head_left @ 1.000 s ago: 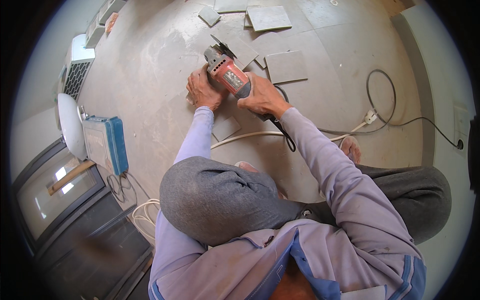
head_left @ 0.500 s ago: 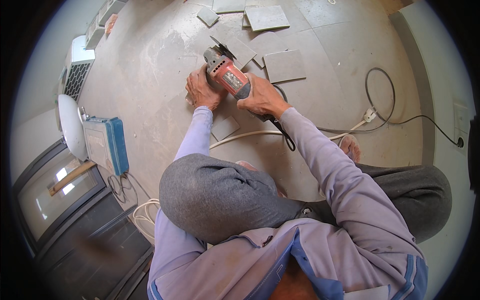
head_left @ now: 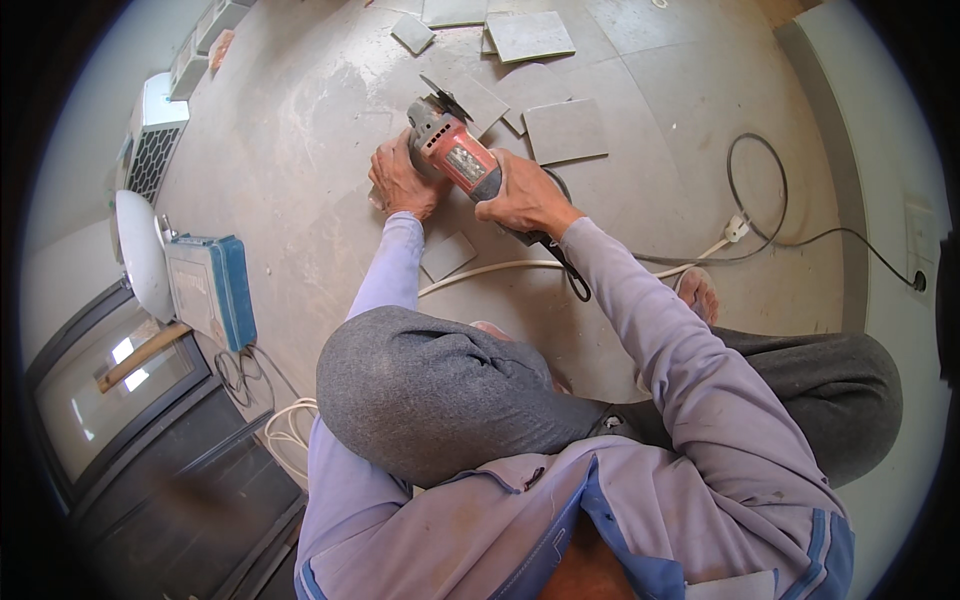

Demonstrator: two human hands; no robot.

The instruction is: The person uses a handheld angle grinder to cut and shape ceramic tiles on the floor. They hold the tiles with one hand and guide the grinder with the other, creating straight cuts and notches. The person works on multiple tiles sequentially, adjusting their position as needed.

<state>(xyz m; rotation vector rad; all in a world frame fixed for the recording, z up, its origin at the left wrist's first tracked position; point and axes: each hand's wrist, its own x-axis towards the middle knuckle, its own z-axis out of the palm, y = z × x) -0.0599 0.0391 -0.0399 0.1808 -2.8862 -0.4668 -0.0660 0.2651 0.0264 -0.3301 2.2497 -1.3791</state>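
Note:
My right hand (head_left: 530,195) is wrapped round the rear of a red and grey angle grinder (head_left: 465,160), which lies at a slant with its head toward the far left. A thin dark disc (head_left: 445,98) stands edge-on at the head. My left hand (head_left: 405,182) is closed against the head's left side; its thumb and grip are partly hidden by the tool. Something small and pale shows under the left hand's outer edge, too little to name. Close to the disc lie pale grey tile pieces, and a small square tile (head_left: 448,256) rests near my left wrist.
Grey tiles (head_left: 566,132) and a lighter tile (head_left: 530,37) lie farther off. A white cable (head_left: 490,268) and black cord (head_left: 787,190) run across the floor to a wall socket (head_left: 918,280). At left stand a blue case (head_left: 212,285), a white basin (head_left: 145,255) and a dark-framed panel (head_left: 110,370).
Both hands and the grinder keep almost the same place. The whole view has shifted very slightly, with the tiles and cords a little farther left.

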